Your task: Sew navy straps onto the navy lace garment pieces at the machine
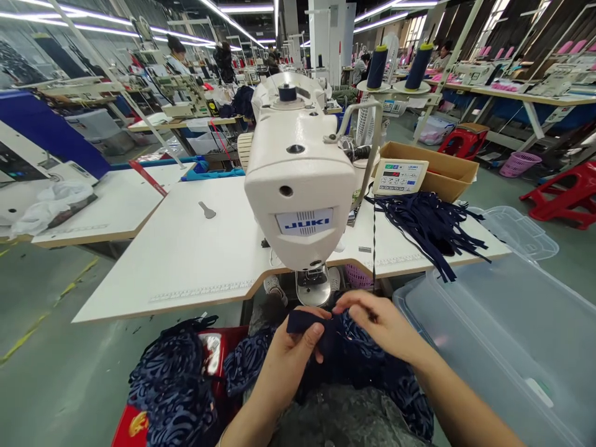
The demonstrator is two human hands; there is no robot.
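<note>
Left hand [292, 352] grips cloth [331, 341], right hand [384, 323] perhaps touching.

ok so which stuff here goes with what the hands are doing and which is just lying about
Seems to belong:
- navy cloth, held in the left hand, right hand close by
- sewing machine, straight ahead
- patterned cloth, heaped at left

Probably just lying about:
- flat grey piece on the table
- red stool, right edge
</note>
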